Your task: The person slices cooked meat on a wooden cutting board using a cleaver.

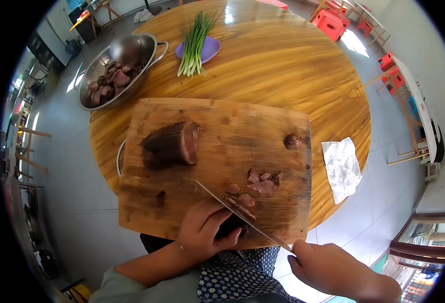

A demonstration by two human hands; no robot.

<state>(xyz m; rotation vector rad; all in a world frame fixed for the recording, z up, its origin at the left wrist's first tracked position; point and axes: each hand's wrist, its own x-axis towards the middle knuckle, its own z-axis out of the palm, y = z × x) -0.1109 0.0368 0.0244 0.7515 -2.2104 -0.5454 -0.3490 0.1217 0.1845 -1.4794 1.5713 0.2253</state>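
One broad wooden chopping board (242, 134), its grain darkened by scratches and stains, sits in the head view on a round, glossy, wood-grained table (288, 60). On its left half rests a thick dark-brown block of meat (169, 144) with a smooth rind and a paler reddish cut face. Thin, irregular pinkish-brown slices (264, 186) lie right of centre, near a small rough brown lump (292, 141). Beyond the board stand a shiny metal basin (97, 64) of angular meat chunks (109, 83) and a purple plate (211, 49) under slender green onions (194, 45); crumpled white paper (341, 166) lies to the right.

At the near edge, the left hand (202, 227) bends over a smaller dark piece of meat (227, 227), fingers curled and clamped on it. The right hand (328, 262) is closed in a fist around a long, thin-edged metal knife (269, 234), its blade slanting up-left alongside that piece.
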